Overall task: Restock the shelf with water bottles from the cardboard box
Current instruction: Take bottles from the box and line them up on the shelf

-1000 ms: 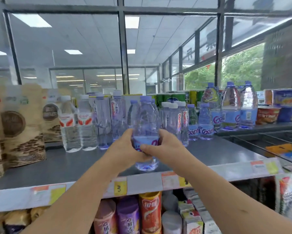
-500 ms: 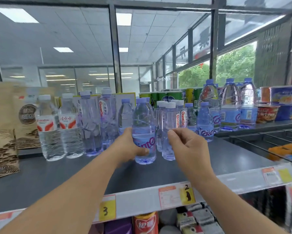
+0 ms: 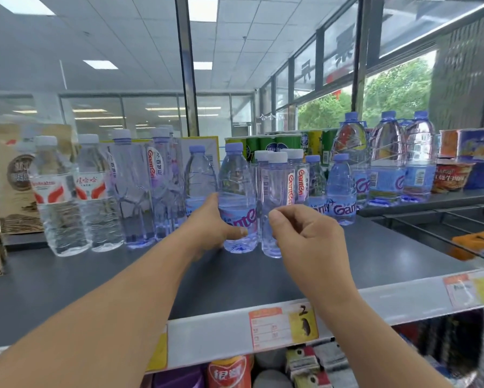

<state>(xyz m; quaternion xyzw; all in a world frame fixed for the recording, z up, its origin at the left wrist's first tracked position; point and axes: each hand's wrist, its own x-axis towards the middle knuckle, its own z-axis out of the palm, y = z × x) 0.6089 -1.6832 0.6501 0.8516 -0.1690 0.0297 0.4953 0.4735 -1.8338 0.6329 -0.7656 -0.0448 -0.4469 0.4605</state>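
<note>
Bottle [image 3: 236, 197] apparently within left hand [image 3: 210, 231]

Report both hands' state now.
Left hand: grips the upright Ganten water bottle.
Right hand: fingers curled, holding nothing.

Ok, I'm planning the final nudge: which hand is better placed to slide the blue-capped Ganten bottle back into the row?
Left. The left hand grips the Ganten bottle at its label as it stands on the shelf. The right hand is beside it, fingers curled, holding nothing.
</note>
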